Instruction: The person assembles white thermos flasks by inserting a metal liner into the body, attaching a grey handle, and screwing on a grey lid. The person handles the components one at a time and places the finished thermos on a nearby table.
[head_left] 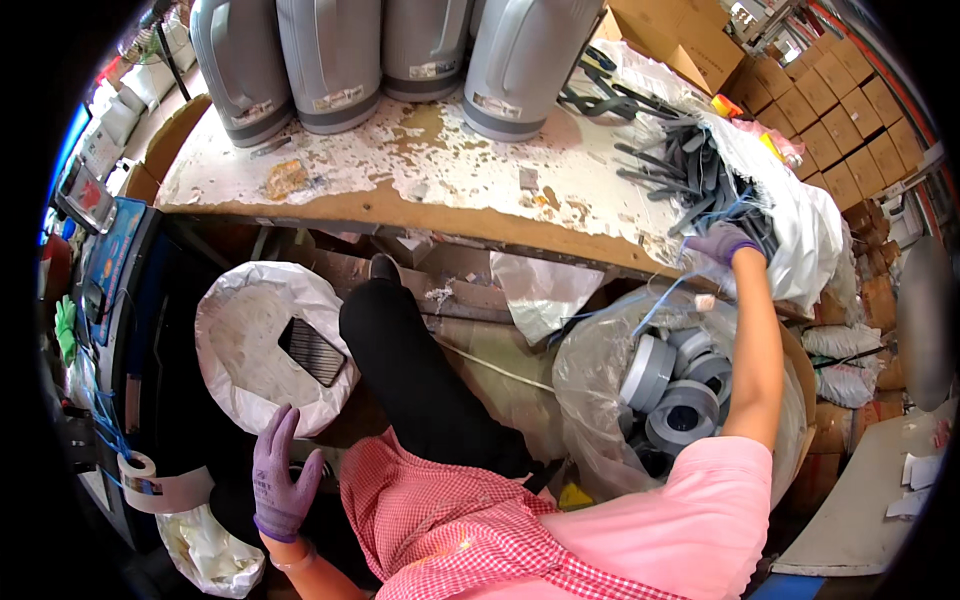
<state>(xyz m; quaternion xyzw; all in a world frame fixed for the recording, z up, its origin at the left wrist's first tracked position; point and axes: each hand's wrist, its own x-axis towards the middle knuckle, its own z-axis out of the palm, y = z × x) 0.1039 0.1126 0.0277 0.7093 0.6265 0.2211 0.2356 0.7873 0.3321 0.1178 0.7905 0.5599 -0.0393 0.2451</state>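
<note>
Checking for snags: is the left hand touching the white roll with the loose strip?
Apart. The head view shows a dark gap between the left hand and the white roll, even at the end of its loose strip.

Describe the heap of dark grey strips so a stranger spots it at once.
Follow the worn white table along the top of the picture to its right end, where a white sack sits. The heap of dark grey strips lies at the sack's left side, the right hand at its near edge. Its pieces are thin and loose, unlike the tall grey jugs.
</note>
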